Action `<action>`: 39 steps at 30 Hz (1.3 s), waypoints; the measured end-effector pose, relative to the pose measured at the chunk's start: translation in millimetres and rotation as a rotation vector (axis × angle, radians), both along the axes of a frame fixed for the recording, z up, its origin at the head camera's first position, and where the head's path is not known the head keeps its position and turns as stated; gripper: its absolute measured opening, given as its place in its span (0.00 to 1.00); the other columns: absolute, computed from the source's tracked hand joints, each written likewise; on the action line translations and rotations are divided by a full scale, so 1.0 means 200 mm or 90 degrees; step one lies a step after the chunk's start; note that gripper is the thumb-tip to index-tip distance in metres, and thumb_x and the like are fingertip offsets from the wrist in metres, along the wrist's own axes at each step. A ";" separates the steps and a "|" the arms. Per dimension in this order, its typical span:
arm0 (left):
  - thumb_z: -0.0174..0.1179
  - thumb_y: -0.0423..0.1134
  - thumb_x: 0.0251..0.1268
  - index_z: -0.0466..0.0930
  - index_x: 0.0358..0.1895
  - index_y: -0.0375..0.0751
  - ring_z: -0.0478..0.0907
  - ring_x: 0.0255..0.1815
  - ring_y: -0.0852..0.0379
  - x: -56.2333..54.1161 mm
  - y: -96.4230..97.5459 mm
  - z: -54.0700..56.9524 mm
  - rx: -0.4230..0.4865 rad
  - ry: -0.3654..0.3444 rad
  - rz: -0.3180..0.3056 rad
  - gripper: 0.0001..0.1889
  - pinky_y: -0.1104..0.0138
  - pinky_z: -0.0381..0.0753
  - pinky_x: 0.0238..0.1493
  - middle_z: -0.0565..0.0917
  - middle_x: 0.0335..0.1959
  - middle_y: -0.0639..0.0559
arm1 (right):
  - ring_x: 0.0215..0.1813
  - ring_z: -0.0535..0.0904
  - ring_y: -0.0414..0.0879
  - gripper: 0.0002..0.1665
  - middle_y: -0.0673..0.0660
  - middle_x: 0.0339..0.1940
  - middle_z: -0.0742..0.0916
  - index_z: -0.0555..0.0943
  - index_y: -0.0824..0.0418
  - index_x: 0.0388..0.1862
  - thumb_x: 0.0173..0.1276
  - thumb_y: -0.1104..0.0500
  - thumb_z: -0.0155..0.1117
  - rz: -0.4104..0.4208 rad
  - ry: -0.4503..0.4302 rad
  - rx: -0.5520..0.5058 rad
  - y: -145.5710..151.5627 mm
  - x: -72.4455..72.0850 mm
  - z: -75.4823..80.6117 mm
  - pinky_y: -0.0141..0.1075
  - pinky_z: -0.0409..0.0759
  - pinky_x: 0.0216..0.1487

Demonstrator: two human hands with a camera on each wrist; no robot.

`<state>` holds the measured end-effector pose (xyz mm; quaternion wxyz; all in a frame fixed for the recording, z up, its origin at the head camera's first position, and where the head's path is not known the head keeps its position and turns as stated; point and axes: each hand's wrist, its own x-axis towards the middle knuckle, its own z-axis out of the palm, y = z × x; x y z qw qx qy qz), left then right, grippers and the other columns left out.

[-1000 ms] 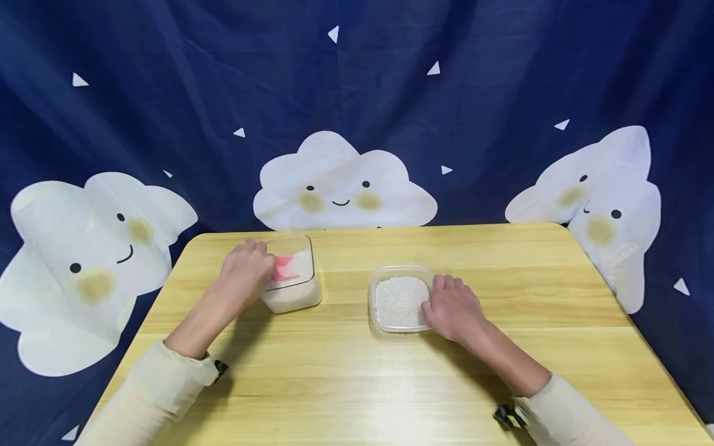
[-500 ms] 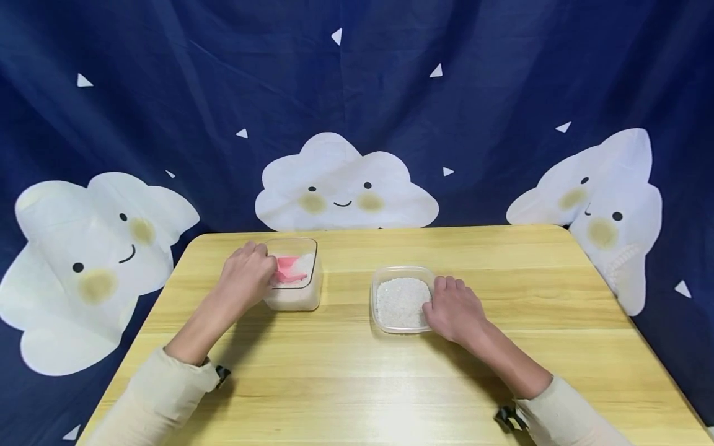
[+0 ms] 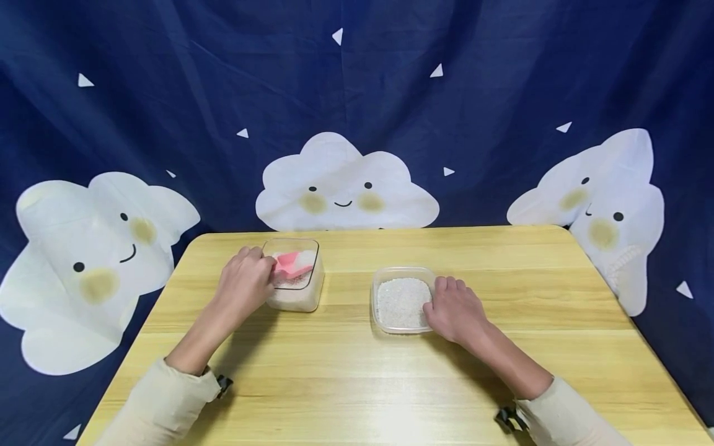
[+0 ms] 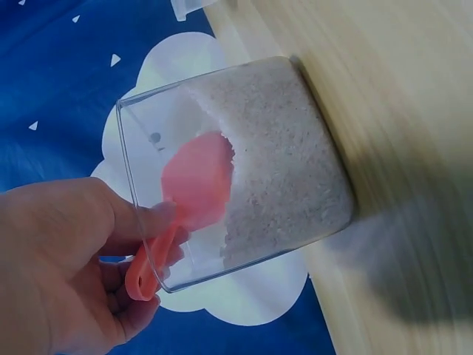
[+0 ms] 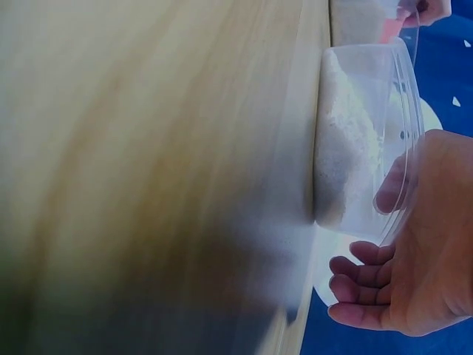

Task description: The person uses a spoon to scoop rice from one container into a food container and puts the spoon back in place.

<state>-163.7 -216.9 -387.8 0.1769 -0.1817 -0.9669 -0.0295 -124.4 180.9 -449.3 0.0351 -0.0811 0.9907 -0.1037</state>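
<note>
My left hand pinches the handle of a pink scoop between thumb and fingers. The scoop's bowl is inside a tall clear square container, at the surface of the rice that fills its lower part. Part of the handle crosses the container's rim. To the right, a shallower clear plastic box also contains rice. My right hand grips that box by its right rim, thumb over the edge and the other fingers curled outside, as the right wrist view shows.
Both containers stand on a light wooden table, a short gap apart. Behind its far edge hangs a dark blue curtain printed with white clouds.
The pink scoop has risen and tilted within the tall container, more of it now showing above the rice. That container has turned straighter and shifted slightly right. My right hand stays on its box.
</note>
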 end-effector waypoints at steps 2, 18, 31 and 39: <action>0.70 0.34 0.59 0.82 0.23 0.38 0.72 0.29 0.43 0.00 0.00 -0.01 0.015 0.006 0.005 0.09 0.52 0.74 0.34 0.76 0.22 0.44 | 0.39 0.71 0.56 0.17 0.61 0.35 0.74 0.70 0.70 0.41 0.70 0.54 0.47 0.001 0.002 0.001 0.00 0.00 0.00 0.49 0.74 0.44; 0.70 0.32 0.59 0.88 0.42 0.33 0.76 0.37 0.42 0.02 -0.05 -0.01 0.059 -0.005 0.003 0.09 0.51 0.78 0.41 0.83 0.33 0.40 | 0.39 0.71 0.56 0.18 0.61 0.35 0.74 0.70 0.70 0.43 0.71 0.54 0.47 0.000 -0.008 0.000 0.00 0.00 0.00 0.50 0.73 0.45; 0.65 0.28 0.59 0.87 0.41 0.32 0.77 0.37 0.42 0.05 -0.07 0.00 0.082 0.012 0.004 0.08 0.51 0.79 0.40 0.83 0.33 0.41 | 0.39 0.70 0.56 0.17 0.61 0.35 0.74 0.70 0.70 0.42 0.70 0.54 0.46 -0.001 -0.013 0.000 0.00 0.00 0.01 0.49 0.73 0.44; 0.65 0.27 0.58 0.86 0.42 0.32 0.78 0.38 0.41 0.07 -0.09 0.00 0.101 0.007 0.011 0.09 0.49 0.80 0.41 0.83 0.34 0.41 | 0.39 0.70 0.56 0.18 0.61 0.35 0.74 0.71 0.71 0.44 0.71 0.54 0.47 0.001 -0.018 0.002 0.00 0.00 0.02 0.49 0.73 0.44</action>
